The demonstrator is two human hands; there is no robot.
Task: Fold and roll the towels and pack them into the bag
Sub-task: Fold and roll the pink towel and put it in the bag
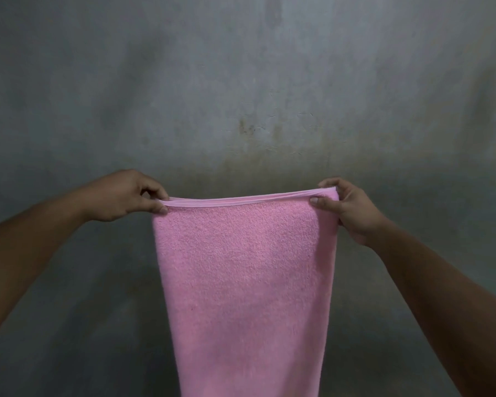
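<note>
1. Pink towel (241,282): centre of view, held up in the air and hanging straight down from my two hands. Its lower end runs out of the bottom of the frame.
2. Top edge (241,200): pulled nearly taut between the hands, with a slight sag on the left. Several hem layers are stacked along it, so the towel is doubled over. The face near me is flat, with no big wrinkles.
3. Left hand (126,196): at the towel's top left corner, pinching it. The thumb is on the near face, the index finger comes over the edge from the far side, and the other fingers are curled in.
4. Right hand (352,210): at the top right corner, also pinching. The thumb is pressed on the near face just below the hem and the fingers wrap over the edge to the far side. The towel's right side runs down along my palm.
5. The hands are at about the same height, well apart, one per corner.
6. Both forearms are bare and come in from the lower left and lower right corners.
7. Behind it all is a grey concrete surface (241,81), stained and mottled, with a darker band at hand level. I cannot tell how near the towel is to it.
</note>
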